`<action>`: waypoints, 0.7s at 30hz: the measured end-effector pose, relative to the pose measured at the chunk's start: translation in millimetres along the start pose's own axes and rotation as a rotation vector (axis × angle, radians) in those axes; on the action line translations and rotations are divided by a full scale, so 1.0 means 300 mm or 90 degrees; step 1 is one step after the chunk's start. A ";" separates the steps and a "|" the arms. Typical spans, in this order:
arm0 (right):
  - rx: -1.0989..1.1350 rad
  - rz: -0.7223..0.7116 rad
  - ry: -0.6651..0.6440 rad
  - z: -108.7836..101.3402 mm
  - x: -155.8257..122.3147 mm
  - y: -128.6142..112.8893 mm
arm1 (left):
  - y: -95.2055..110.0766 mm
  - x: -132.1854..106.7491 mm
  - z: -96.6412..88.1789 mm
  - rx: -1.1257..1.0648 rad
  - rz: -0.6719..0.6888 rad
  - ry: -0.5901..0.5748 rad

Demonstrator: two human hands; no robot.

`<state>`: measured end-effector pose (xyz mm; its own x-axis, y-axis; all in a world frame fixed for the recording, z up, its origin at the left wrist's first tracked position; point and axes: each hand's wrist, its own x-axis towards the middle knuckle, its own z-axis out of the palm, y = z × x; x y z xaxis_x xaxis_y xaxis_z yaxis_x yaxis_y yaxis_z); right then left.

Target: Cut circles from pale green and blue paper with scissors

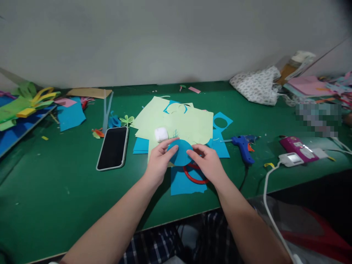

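Note:
A round blue paper disc (180, 154) is held up between my two hands, just above the table. My left hand (159, 159) pinches its left edge between thumb and fingers, and my right hand (207, 161) grips the right edge the same way. Beneath lie light green paper sheets (148, 113), partly covering more blue paper. A white earbud case (161, 134) rests on the green sheets by my left fingers. Under my right hand shows a red ring-shaped handle (195, 179), lying over a blue paper piece (178, 185); the rest of the tool is hidden.
A phone (113, 148) lies left of the papers. To the right are a blue glue gun (244, 146), a pink power strip (298, 148) and a white cable (265, 190). Coloured paper crafts (30, 101) sit far left; a patterned cloth pouch (257, 86) stands against the wall.

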<state>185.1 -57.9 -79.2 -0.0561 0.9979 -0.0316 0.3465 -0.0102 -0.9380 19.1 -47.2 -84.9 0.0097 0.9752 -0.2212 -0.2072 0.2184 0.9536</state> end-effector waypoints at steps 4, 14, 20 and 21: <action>0.134 0.033 0.004 0.014 0.029 0.021 | 0.014 -0.009 -0.002 -0.002 -0.024 -0.064; 0.208 0.042 0.040 0.006 0.034 0.030 | 0.030 -0.011 -0.018 0.065 -0.022 -0.190; 0.221 0.050 0.047 0.008 0.035 0.040 | 0.028 -0.014 -0.016 0.166 0.086 -0.135; 0.221 0.052 0.043 0.008 0.034 0.040 | 0.027 -0.010 -0.018 0.168 0.098 -0.115</action>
<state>186.5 -48.0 -91.7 0.0241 0.9948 -0.0990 0.0082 -0.0992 -0.9950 12.2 -48.5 -77.5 0.1760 0.9829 -0.0542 0.0398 0.0479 0.9981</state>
